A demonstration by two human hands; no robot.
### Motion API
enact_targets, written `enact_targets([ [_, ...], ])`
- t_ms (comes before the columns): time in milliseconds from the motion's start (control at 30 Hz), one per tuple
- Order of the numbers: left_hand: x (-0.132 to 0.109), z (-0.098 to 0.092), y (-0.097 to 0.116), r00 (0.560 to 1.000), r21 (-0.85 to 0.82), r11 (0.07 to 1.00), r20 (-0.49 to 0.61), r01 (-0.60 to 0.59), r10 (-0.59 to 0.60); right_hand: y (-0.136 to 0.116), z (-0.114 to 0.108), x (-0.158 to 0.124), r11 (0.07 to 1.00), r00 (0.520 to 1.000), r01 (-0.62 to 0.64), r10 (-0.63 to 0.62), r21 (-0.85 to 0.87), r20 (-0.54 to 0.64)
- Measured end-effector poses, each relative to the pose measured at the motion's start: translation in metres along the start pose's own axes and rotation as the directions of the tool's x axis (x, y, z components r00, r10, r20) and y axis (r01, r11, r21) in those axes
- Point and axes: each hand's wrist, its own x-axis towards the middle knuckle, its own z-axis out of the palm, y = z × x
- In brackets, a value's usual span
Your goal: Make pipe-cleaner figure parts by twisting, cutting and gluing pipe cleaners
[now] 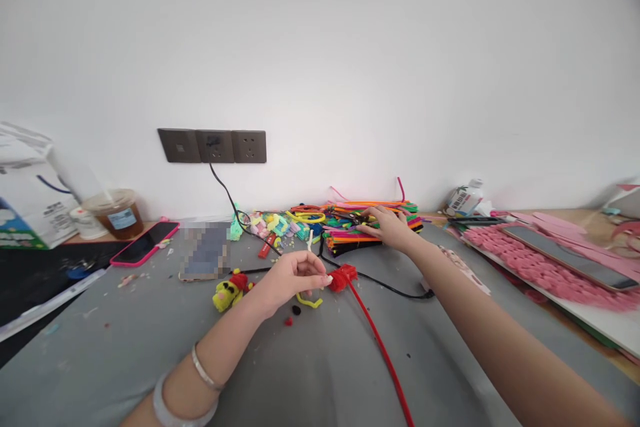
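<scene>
My left hand point(300, 273) is closed in a pinch at the near end of a red fuzzy pipe-cleaner piece point(341, 277), wound into a thick shape. From it a long red pipe-cleaner stem point(377, 337) runs toward me. My right hand point(390, 227) reaches over a bundle of coloured pipe cleaners point(345, 240), thumb and fingers apart around a small dark tool point(357, 219) whose kind is unclear. A yellow fuzzy figure with a red top point(230, 290) lies left of my left wrist. Below the left fingers is a bent yellow-green pipe cleaner point(310, 301).
Colourful fuzzy scraps point(280, 223) lie along the wall. A black cable point(227, 193) crosses the grey mat point(310, 373). At left are a pink-cased phone point(145, 244) and a drink cup point(116, 215); at right, a phone point(570, 257) on pink knobbly material point(520, 260) and a white bottle point(465, 199).
</scene>
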Motion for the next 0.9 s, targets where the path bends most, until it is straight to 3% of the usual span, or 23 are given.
enact_targets([
  [100,0.003,-0.001,-0.004,0.999,-0.026,0.999,-0.022,-0.030,0.029,-0.007,-0.004,-0.003,0.999,0.997,-0.028,0.030,0.033,-0.070],
  [200,0.004,-0.001,-0.005,0.997,-0.090,0.995,-0.069,-0.053,0.047,-0.036,-0.027,-0.013,0.994,0.979,-0.023,0.045,0.108,-0.201],
  [233,0.004,-0.001,-0.005,0.995,-0.128,0.990,-0.090,-0.054,0.043,-0.050,-0.037,-0.018,0.967,0.965,0.028,0.040,0.254,-0.259],
  [333,0.004,0.001,-0.003,0.990,-0.268,0.962,-0.138,-0.046,0.009,-0.098,-0.059,-0.039,0.738,0.986,0.166,-0.106,0.654,-0.130],
  [400,0.003,0.002,-0.002,0.989,-0.351,0.935,-0.150,-0.046,-0.008,-0.124,-0.061,-0.052,0.592,0.969,0.177,-0.247,0.786,-0.033],
  [467,0.004,0.002,-0.001,0.987,-0.412,0.909,-0.162,-0.056,-0.013,-0.138,-0.053,-0.060,0.482,0.952,0.168,-0.306,0.860,-0.014],
  [600,0.004,0.003,0.001,0.978,-0.460,0.884,-0.206,-0.080,-0.018,-0.142,-0.025,-0.062,0.206,0.962,0.081,-0.272,0.975,-0.023],
  [667,0.004,0.003,0.003,0.975,-0.443,0.894,-0.218,-0.071,-0.031,-0.140,-0.018,-0.061,0.113,0.967,0.069,-0.250,0.991,-0.039],
  [767,0.003,0.003,0.005,0.972,-0.349,0.936,-0.230,-0.039,-0.045,-0.134,-0.017,-0.061,0.063,0.983,0.075,-0.172,0.995,-0.063],
  [900,0.002,0.002,0.003,0.977,-0.226,0.974,-0.211,-0.015,-0.034,-0.123,-0.020,-0.061,0.041,0.994,-0.060,-0.090,0.997,0.063],
])
